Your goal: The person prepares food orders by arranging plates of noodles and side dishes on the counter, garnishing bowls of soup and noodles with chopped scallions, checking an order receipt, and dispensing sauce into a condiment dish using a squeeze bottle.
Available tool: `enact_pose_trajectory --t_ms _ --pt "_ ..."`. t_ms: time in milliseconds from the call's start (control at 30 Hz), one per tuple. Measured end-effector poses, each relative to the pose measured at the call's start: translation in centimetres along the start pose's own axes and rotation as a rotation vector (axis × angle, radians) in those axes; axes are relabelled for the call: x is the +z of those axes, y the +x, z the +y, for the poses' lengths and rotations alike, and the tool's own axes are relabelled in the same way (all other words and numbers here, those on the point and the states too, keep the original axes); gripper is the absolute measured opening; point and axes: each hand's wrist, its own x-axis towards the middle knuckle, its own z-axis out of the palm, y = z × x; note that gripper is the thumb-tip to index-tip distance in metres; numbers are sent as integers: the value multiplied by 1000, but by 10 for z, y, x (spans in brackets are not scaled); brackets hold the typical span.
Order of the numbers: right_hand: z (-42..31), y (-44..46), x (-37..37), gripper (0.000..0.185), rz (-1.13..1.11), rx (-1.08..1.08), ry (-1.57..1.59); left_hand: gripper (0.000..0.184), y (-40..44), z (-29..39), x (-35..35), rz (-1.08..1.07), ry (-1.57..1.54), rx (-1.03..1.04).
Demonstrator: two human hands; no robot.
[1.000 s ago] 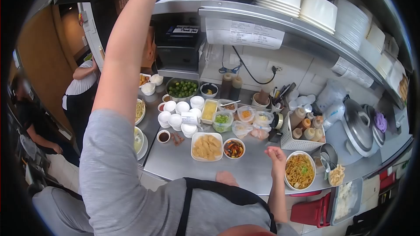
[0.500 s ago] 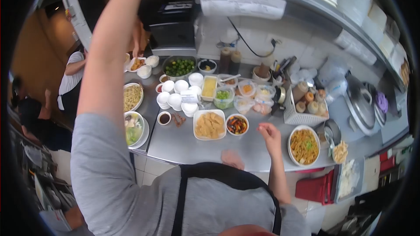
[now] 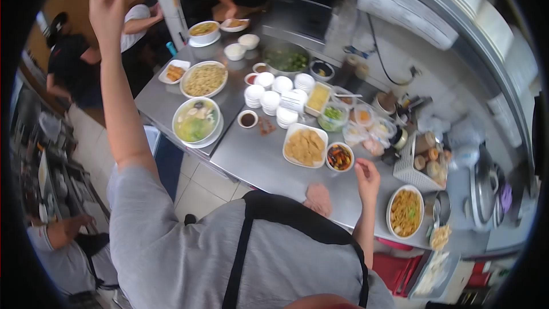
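My left hand [image 3: 107, 8] is raised high at the upper left, above the floor and away from the counter. Its fingers are loosely bent and somewhat blurred, with nothing visible in them. Over the front of the steel counter, my right hand [image 3: 368, 178] has its fingers half curled, thumb and fingertips apart, holding nothing I can see. Just left of it stands a small white bowl of dark and orange strips [image 3: 339, 157]. Beside that bowl is a square white dish of golden fried pieces [image 3: 306, 145]. A crumpled pinkish cloth [image 3: 318, 199] lies at the counter edge.
Noodles fill an oval bowl [image 3: 405, 212] at right. Soup [image 3: 196, 121] and a noodle plate [image 3: 203, 79] stand at left. Stacked white cups [image 3: 270, 102], a sauce cup [image 3: 247, 118] and a bottle basket [image 3: 420, 163] occupy the counter. Several people are nearby, including one at left [image 3: 74, 66].
The view has turned, showing more of the left counter. My left hand, out of frame before, now shows at upper left. My right hand stays near the small bowl.
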Motion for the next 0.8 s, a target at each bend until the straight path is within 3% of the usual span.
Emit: enact_pose_trajectory --t_ms 33,67,100,133,167,200,233,267,367,467,633,767,800 --pt "3 3 4 18 10 44 32 21 -46 -23 -5 25 -142 -232" --pt "4 6 8 19 19 99 58 21 -99 -55 -15 -42 -76 -320" --pt "-1 11 11 19 -18 108 51 22 -132 -32 -40 -339 72 -630" --pt "-11 18 17 20 -22 70 61 25 -205 -76 -50 -512 168 -460" --pt "-18 20 22 20 -31 42 69 26 -249 -65 -70 -618 40 -701" --pt "-24 23 28 20 -75 64 58 29 -332 -97 -82 -780 129 -932" --pt "-30 31 36 20 -78 36 72 32 -360 -76 -99 -865 -35 -1353" --pt "-36 37 46 20 -74 4 85 32 -391 -62 -110 -1103 59 -1346" --pt "-52 49 76 19 -121 -11 46 34 -429 -14 -120 -866 -259 -1851" --pt "-60 58 107 19 -192 -36 25 35 -447 -13 -111 -760 -458 -1941" --pt "-80 57 158 19 -278 -109 -72 34 -482 -42 -73 -829 -390 -1781" --pt "-83 58 180 20 -301 -83 -99 27 -466 -51 -54 -837 -435 -1781" --pt "-78 59 183 21 -309 -111 -98 26 -469 -57 -50 -925 -394 -1719"
